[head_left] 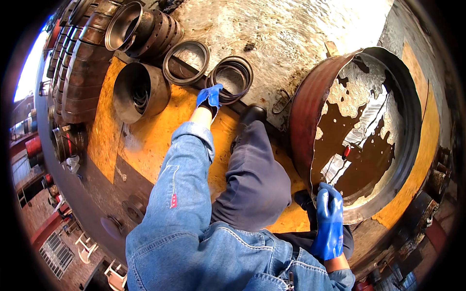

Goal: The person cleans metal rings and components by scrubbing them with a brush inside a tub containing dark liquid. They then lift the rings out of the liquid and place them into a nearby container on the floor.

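My left hand point(211, 98), in a blue rubber glove, is closed on the near edge of a stack of metal rings point(249, 72) lying on the floor. A single wider metal ring point(167, 68) lies just left of that stack. On my right stands a large cut-down drum point(307, 106), reddish outside, with brown liquid point(335, 131) and patches of pale foam in it. A small red object point(346, 152) shows in the liquid. My right hand point(331, 220), also gloved in blue, is at the drum's near rim with its fingers drawn together; what they hold is unclear.
A wide metal cylinder point(124, 94) with rings inside stands left of my left hand. Behind it are a flanged drum-like part point(158, 36) and a row of curved brown metal pieces point(90, 72). Yellow boards point(145, 150) lie underfoot; my shoe point(253, 114) is near the rings.
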### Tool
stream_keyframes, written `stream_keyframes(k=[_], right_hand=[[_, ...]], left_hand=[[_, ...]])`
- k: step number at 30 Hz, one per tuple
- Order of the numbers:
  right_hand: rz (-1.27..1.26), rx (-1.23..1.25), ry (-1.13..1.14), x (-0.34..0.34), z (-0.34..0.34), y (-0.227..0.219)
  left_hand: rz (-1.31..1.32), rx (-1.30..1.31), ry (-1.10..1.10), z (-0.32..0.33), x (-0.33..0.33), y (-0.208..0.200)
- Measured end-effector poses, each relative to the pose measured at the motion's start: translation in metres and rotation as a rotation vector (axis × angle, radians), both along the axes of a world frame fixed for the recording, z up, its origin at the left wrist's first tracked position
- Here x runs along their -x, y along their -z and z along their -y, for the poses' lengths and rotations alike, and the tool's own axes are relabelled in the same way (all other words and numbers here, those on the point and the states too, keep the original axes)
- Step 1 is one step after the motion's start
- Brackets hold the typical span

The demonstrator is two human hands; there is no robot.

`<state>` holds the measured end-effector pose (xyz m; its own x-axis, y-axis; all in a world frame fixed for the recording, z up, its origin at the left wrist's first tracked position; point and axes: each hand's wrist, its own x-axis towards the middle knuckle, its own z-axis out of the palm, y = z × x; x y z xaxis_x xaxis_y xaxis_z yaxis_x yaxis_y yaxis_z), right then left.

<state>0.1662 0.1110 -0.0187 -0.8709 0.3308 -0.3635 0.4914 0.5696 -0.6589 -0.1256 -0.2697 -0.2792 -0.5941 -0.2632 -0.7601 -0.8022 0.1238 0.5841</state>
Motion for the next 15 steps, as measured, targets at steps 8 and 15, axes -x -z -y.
stream_keyframes(k=[8,15], right_hand=[[0.003,-0.004,-0.010,-0.015,-0.012,0.019],[0.008,-0.016,-0.008,-0.020,-0.016,0.025]], left_hand=[[-0.292,0.486,0.472,0.000,0.008,0.015],[-0.155,0.370,0.472,-0.003,0.025,0.021]])
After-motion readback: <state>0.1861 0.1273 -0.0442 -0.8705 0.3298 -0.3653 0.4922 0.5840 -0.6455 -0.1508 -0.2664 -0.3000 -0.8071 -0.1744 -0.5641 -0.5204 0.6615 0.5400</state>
